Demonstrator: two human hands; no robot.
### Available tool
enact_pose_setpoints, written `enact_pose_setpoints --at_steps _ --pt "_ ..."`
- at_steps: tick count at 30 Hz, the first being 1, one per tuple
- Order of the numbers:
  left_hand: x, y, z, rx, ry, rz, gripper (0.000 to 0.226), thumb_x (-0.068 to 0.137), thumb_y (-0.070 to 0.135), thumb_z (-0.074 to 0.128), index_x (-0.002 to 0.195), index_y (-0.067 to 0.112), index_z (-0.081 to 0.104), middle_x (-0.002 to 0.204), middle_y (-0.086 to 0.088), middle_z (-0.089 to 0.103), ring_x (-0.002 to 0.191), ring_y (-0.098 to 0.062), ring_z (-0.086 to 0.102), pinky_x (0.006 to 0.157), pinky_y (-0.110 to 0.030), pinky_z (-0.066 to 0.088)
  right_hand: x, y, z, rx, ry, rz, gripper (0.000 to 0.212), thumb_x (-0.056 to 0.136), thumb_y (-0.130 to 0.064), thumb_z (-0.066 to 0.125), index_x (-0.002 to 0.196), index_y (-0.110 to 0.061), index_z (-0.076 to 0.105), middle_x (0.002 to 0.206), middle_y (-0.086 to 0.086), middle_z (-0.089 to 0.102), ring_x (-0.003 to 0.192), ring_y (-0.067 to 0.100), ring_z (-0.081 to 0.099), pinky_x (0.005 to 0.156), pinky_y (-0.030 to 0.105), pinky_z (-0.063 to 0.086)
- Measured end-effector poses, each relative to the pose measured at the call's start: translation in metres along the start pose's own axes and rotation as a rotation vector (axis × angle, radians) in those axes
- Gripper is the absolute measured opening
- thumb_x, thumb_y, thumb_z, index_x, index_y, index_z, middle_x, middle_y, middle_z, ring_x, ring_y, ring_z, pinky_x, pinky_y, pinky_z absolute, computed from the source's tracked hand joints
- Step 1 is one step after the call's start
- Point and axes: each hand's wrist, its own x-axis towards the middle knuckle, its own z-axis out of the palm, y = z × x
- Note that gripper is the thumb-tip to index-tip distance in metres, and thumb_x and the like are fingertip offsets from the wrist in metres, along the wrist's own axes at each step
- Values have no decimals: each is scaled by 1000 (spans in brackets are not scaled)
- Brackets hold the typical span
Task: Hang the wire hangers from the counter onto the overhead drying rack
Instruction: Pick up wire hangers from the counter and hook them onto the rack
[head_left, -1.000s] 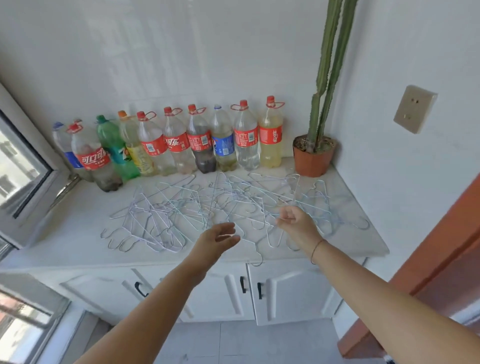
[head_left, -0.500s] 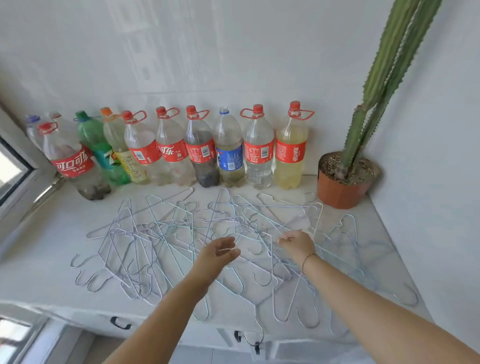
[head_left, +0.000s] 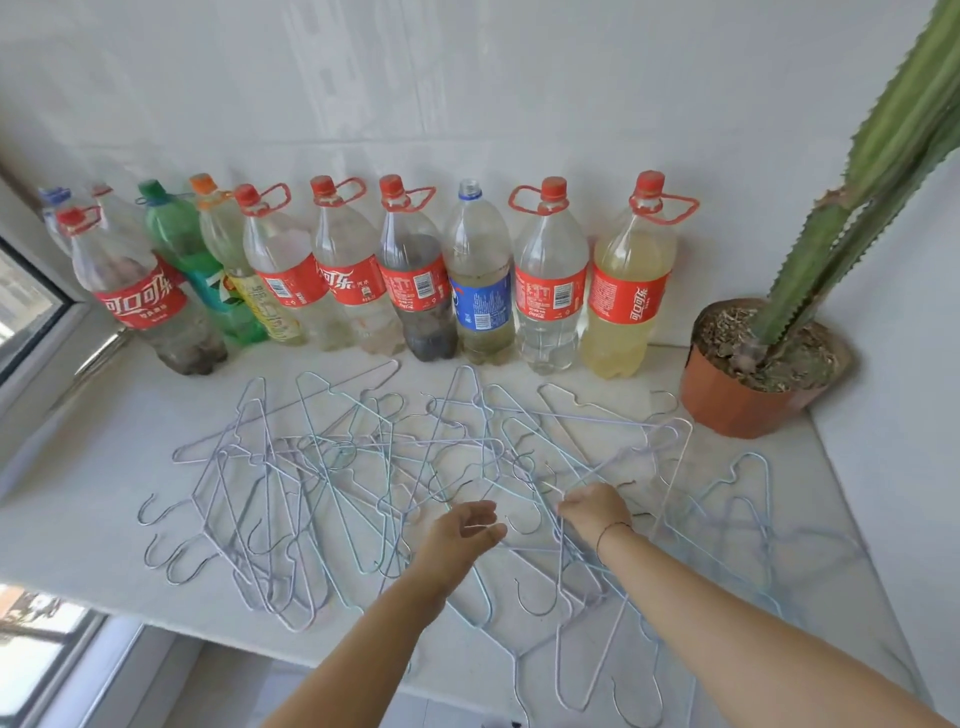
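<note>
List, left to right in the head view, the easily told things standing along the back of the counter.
Green bottle → bottle with dark liquid → blue-label bottle → bottle of yellow liquid → orange cactus pot.

The tangle of thin wire hangers (head_left: 363, 483) is showing pale blue, lilac and white against the white, faintly speckled stone counter (head_left: 78, 467). Along the far side, most of the clear plastic bottles (head_left: 343, 280) are wearing red labels and red caps. One blue-labelled bottle (head_left: 480, 291) is standing among them, a green-tinted bottle (head_left: 182, 244) is sitting towards the left, and the rightmost bottle (head_left: 626, 291) is glowing pale yellow. At the far right a green ribbed cactus (head_left: 831, 249) is standing in an orange-brown plastic pot (head_left: 727, 405).
</note>
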Motion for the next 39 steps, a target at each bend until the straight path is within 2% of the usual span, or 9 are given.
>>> enact_pose_setpoints --at_steps 4,7,11,16,19,24,30,35,39 --pt "10 5 12 21 -69 -36 33 87 24 64 119 17 60 109 4 66 98 -4 60 81 -12 44 2 1 1 45 -14 -24 32 76 -10 62 48 -12 46 53 2 40 54 16 37 53 25 30" --pt "19 12 19 6 -101 -66 36 88 29 62 121 18 61 110 3 67 103 -10 60 95 -26 44 -6 0 0 266 65 -53 5 76 -5 61 76 -3 66 69 4 58 67 18 53 68 25 43" --pt "24 31 28 -139 -185 -58 22 88 25 61 109 19 65 105 -4 69 98 -16 63 95 -31 47 -28 -6 -15 495 194 -122 7 80 -6 61 84 -11 61 71 4 62 61 16 57 66 26 48" --pt "23 59 45 -251 -302 -21 21 92 20 57 112 17 62 107 -4 71 96 -20 69 90 -28 52 -44 -13 -30 644 328 -165 6 80 -9 66 81 -11 60 72 7 65 61 19 60 64 33 51" --pt "22 73 52 -200 -356 33 25 95 20 52 115 14 65 97 -3 70 84 -16 67 77 -24 52 -51 -17 -33 692 357 -179 7 79 -8 66 79 -12 60 74 10 66 66 21 61 65 34 52" --pt "22 85 53 -185 -287 92 18 93 14 52 100 13 69 77 0 62 52 -10 44 49 -18 32 -63 -26 -43 807 323 -243 9 78 -4 66 79 -10 60 68 2 64 58 4 61 60 20 47" --pt "18 88 42 -212 -252 106 17 92 15 56 97 20 71 66 4 52 49 -8 35 44 -14 25 -58 -20 -57 902 295 -179 6 84 -12 60 78 -12 62 60 1 56 48 8 46 47 19 38" --pt "23 89 12 -294 -153 115 22 94 12 51 98 23 69 65 6 48 47 -5 34 41 -11 22 -34 23 -63 528 359 -74 11 86 -15 58 77 -14 64 74 0 62 69 12 55 62 20 41" --pt "25 90 -9 -319 -94 109 20 94 11 50 92 20 69 66 4 51 50 -7 41 47 -15 28 -26 43 -54 113 56 -199 11 77 -8 65 83 -15 70 77 -2 65 75 13 59 71 21 46"
